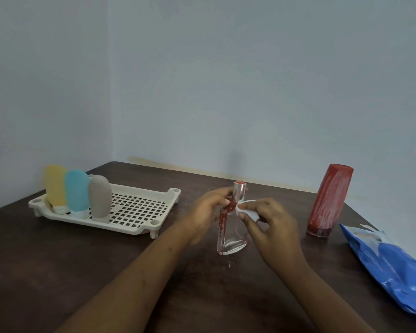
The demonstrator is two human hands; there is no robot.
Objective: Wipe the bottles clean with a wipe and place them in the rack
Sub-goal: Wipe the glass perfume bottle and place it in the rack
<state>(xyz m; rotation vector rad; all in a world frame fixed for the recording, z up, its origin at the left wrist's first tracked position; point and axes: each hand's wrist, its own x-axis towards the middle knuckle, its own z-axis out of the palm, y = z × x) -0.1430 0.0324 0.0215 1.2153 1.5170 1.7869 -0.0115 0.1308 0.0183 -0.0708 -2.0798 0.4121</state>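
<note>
A clear glass bottle point(231, 239) smeared with red down its neck and side stands upright on the dark table point(58, 265). My left hand point(208, 212) grips its neck from the left. My right hand point(271, 227) pinches a small white wipe point(249, 210) against the neck from the right. A taller bottle point(328, 203), covered in red streaks, stands at the right. The cream perforated rack point(139, 207) lies at the left and holds a yellow bottle point(55, 186), a blue bottle point(76, 191) and a grey bottle point(99, 195), all cap down.
A blue pack of wipes point(389, 263) lies at the table's right edge. Small drops of liquid sit on the table just in front of the glass bottle. Pale walls meet in a corner behind the table.
</note>
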